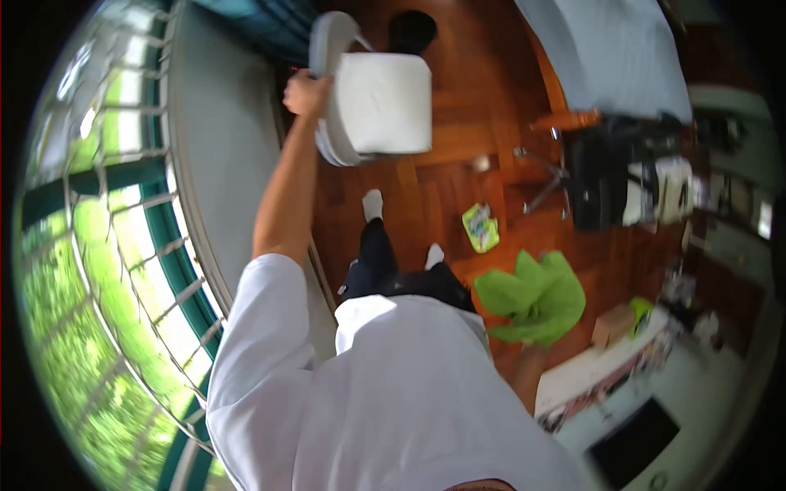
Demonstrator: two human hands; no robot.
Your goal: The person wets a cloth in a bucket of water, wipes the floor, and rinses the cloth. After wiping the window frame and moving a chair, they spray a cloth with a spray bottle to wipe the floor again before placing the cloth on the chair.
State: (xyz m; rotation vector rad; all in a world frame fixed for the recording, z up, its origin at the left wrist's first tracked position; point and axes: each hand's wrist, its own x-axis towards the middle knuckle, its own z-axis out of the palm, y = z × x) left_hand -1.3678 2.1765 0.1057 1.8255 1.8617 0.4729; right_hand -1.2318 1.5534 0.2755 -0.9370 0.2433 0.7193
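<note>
My left hand [307, 94] is closed on the backrest edge of a white chair [383, 102], whose pale seat faces up. At the end of my lowered right arm is a bright green cloth [532, 296], bunched in the middle with its edges flaring out. The cloth covers the fingers of my right hand, but it hangs from that hand above the floor. Beyond it on the floor lies a small yellow-green packet or cloth [481, 227].
A barred window [123, 213] and ledge [225, 106] run along the left. On the right are a black wheeled office chair [602, 176] and a bed [614, 49]. A white desk [565, 380] with a cardboard box [612, 326] stands lower right. A dark round object [412, 31] is behind the white chair.
</note>
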